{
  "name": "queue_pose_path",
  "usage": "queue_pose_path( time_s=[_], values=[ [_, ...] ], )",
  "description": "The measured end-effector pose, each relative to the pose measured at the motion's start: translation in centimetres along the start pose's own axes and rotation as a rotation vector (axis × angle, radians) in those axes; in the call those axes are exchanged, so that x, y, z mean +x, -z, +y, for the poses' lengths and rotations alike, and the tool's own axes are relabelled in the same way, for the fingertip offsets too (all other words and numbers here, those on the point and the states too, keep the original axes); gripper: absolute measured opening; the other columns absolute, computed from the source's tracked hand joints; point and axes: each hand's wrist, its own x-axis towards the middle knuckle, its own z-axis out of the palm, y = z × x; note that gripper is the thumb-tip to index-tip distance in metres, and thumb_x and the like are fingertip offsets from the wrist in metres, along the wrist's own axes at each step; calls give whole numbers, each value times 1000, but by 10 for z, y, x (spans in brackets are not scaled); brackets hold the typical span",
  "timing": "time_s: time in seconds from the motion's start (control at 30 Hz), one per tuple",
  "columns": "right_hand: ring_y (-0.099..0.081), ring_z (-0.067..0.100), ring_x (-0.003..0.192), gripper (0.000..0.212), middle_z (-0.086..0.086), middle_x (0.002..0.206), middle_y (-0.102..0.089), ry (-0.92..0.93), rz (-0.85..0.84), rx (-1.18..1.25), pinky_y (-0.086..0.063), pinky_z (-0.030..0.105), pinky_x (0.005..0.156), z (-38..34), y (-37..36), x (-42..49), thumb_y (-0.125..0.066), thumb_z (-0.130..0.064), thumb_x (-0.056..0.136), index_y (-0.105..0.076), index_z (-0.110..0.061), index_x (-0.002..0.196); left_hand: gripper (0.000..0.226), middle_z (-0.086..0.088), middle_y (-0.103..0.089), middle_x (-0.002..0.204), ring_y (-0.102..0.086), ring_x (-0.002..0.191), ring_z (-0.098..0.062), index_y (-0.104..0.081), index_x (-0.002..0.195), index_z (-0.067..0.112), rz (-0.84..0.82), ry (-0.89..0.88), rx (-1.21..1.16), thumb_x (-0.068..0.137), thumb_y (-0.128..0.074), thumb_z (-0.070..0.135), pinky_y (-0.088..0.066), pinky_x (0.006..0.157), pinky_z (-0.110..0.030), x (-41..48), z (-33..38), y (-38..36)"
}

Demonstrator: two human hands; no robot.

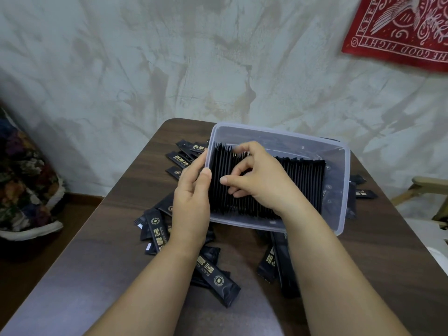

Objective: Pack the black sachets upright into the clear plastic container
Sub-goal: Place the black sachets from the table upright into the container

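A clear plastic container (pixel 344 166) lies on the dark wooden table (pixel 101 238), tilted toward me. Inside it a row of black sachets (pixel 303 185) stands on edge, packed side by side. My right hand (pixel 257 180) is inside the container with its fingers curled into the row near its left part. My left hand (pixel 191 200) grips the container's left wall, thumb on the rim. Loose black sachets with gold print lie flat at the far left (pixel 180 157), in front of the container (pixel 215 277) and under its near edge (pixel 281 265).
A patchy plastered wall rises right behind the table. A red printed cloth (pixel 400 27) hangs at the upper right. A flowered cushion (pixel 24 187) sits at the left beyond the table's edge. A pale wooden chair frame (pixel 426 187) shows at the right.
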Motion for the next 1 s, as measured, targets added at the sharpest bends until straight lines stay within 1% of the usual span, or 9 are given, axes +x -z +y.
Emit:
queue_pose_path(
  time_s=[0.07, 0.17, 0.27, 0.37, 0.47, 0.6, 0.7, 0.83, 1.0],
  values=[
    [-68, 21, 65, 69, 11, 81, -63, 32, 0, 3, -59, 31, 63, 1, 0, 0, -74, -6, 79, -41, -29, 134, 33, 5, -58, 136, -54, 125, -3, -60, 122, 41, -12, -9, 15, 90, -48, 39, -41, 111, -36, -1, 0, 0],
    [-68, 20, 65, 70, 8, 80, -59, 57, -34, -32, -59, 31, 65, 3, 0, 0, -71, -6, 82, -40, -36, 138, 28, 10, -60, 133, -53, 125, 1, -57, 122, 40, -55, -19, 18, 95, -51, 44, -42, 108, -25, -2, 2, -1],
    [-68, 20, 66, 68, 7, 80, -58, 79, -55, -81, -59, 31, 66, 3, 1, 0, -70, -8, 83, -41, -38, 137, 25, 27, -64, 118, -55, 115, 11, -56, 116, 42, -88, -17, -15, 95, -47, 30, -44, 93, -9, -3, 7, -3],
    [-66, 17, 63, 74, 4, 80, -54, 104, -67, -140, -59, 30, 67, 1, 3, 0, -68, -10, 85, -33, -43, 140, 29, 34, -66, 105, -58, 106, 15, -55, 114, 40, -124, -25, -34, 100, -45, 17, -43, 85, -5, -4, 7, -5],
    [-62, 13, 59, 69, 1, 75, -50, 121, -102, -180, -59, 31, 68, 0, 2, 0, -67, -14, 86, -34, -43, 140, 28, 21, -65, 117, -58, 110, 11, -55, 118, 36, -129, -24, -66, 100, -45, 17, -44, 88, -8, -4, 4, -4],
    [-64, 14, 62, 62, 3, 76, -50, 120, -108, -189, -59, 29, 67, 0, 2, 1, -65, -15, 87, -38, -43, 135, 35, 3, -60, 134, -57, 120, -1, -53, 129, 29, -150, -19, -81, 94, -51, 32, -45, 97, -15, -5, 1, -4],
    [-63, 13, 61, 69, 4, 77, -50, 115, -101, -146, -59, 27, 65, 1, 2, 0, -66, -12, 87, -33, -41, 140, 30, 7, -62, 131, -56, 122, -3, -56, 124, 32, -117, -18, -93, 95, -48, 30, -44, 105, -22, -4, 0, -5],
    [-65, 16, 63, 76, 6, 81, -56, 102, -10, -98, -59, 30, 66, 2, 0, 0, -74, -13, 80, -32, -32, 140, 28, 17, -66, 122, -57, 119, 1, -58, 120, 33, -65, -40, -108, 101, -44, 17, -45, 101, -18, -4, 1, -5],
    [-63, 13, 66, 67, -3, 84, -56, 133, 24, -184, -58, 37, 73, -2, -5, -1, -74, -20, 80, -40, -29, 137, 31, 6, -65, 128, -57, 123, -5, -57, 127, 26, -2, -43, -145, 103, -42, 16, -45, 107, -27, -4, 2, -5]
  ],
)
